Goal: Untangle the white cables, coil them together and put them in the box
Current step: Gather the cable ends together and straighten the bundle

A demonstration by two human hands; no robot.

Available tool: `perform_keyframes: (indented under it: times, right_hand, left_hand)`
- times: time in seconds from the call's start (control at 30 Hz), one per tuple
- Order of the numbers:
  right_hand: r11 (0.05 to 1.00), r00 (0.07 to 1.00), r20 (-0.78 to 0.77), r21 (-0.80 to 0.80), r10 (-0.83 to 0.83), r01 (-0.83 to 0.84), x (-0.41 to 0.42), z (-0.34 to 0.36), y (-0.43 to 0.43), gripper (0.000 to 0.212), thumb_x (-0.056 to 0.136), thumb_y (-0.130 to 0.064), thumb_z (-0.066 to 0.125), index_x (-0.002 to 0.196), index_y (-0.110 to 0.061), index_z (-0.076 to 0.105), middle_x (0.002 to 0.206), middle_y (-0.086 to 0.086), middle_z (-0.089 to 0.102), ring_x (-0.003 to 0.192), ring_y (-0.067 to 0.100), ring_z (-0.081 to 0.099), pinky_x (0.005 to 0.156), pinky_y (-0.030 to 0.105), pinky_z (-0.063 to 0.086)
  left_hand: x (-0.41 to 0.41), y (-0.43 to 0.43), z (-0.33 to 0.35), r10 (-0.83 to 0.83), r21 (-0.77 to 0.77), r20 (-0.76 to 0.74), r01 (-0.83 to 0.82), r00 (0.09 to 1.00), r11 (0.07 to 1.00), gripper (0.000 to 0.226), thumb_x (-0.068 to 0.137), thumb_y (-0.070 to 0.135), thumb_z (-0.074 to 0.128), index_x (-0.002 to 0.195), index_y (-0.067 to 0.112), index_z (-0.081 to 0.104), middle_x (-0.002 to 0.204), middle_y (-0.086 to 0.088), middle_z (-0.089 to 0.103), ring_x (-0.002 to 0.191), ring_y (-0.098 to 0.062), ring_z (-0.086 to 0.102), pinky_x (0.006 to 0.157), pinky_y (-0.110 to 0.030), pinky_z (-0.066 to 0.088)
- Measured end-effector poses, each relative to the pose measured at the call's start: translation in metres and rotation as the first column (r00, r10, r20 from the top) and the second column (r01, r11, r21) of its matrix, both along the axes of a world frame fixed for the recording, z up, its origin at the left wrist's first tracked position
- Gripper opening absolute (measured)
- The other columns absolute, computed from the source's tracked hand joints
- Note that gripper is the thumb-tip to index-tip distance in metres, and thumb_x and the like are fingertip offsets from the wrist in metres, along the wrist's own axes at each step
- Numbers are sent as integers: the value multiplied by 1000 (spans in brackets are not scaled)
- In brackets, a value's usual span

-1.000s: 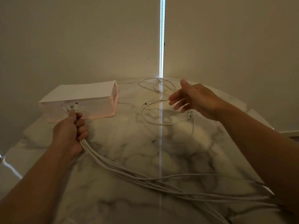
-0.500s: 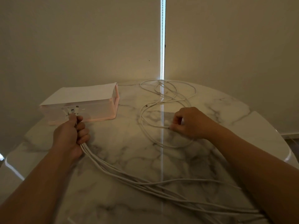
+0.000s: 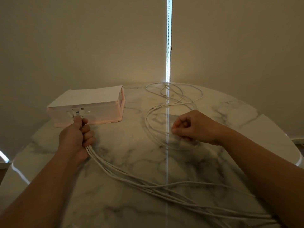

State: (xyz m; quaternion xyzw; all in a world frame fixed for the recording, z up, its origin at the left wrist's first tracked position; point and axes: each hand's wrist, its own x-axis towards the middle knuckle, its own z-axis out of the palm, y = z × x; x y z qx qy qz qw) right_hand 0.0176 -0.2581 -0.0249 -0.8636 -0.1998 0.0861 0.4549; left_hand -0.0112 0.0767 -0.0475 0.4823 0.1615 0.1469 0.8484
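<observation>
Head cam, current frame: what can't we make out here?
- Head view: the far ends of the cable bundle in the left hand pass under the right forearm and off the bottom edge.
- Inside of the box: its white top covers it.
- How many loose cable strands the right hand pinches: fingers hide it.
- Type of the connectors: too small.

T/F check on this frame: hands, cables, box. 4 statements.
1. The left hand grips a bundle of cables near the plugs. True.
2. The right hand lies flat and open. False: it pinches a loose cable.
3. The box sits left of the loose cable. True.
4. The cables are coiled in the box. False: they trail uncoiled across the table.
</observation>
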Motion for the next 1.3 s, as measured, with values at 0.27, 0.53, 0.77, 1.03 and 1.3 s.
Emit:
perform_keyframes:
  times: [0.27,0.53,0.77,1.03,1.3]
  right_hand:
    - [823,859,512,-483,-11,298,17,-10,-4,25,87,-47,65,93,-22,68,90,-5,65,85,15,58,78,33,48]
    - [797,916,394,-576,78,180,23,2,87,51,78,-71,56,75,-21,49,85,0,58,81,21,58,77,37,52]
    - [892,895,416,-450,161,49,18,-13,114,11,88,-14,61,82,-17,53,91,4,57,84,23,58,76,36,51]
    - [919,907,303,-352,293,-179,-10,13,88,5,88,-13,65,85,-18,64,70,-13,55,64,3,51,64,17,40]
    - [995,951,304,-97,64,-36,-12,5,86,18,97,-16,59,109,-15,72,67,-16,60,62,4,54,64,17,42]
  left_hand:
    - [0,-2,1,0,0,0,0,1000,1000,37,106,36,33,76,18,46,47,10,23,33,-3,16,31,-18,12]
    - [2,-4,2,-16,20,2,16,1000,1000,37,106,36,34,76,17,46,48,9,22,34,-3,16,30,-18,12]
    - [3,-3,2,-11,16,-5,11,1000,1000,37,106,36,34,77,17,46,49,9,23,34,-3,16,30,-17,12]
    - [1,-6,6,-8,1,-6,8,1000,1000,36,106,36,34,77,17,46,46,9,26,33,-3,17,29,-18,12]
    - [0,-5,6,-5,7,-5,5,1000,1000,36,106,34,34,78,16,47,46,9,26,33,-3,17,31,-17,12]
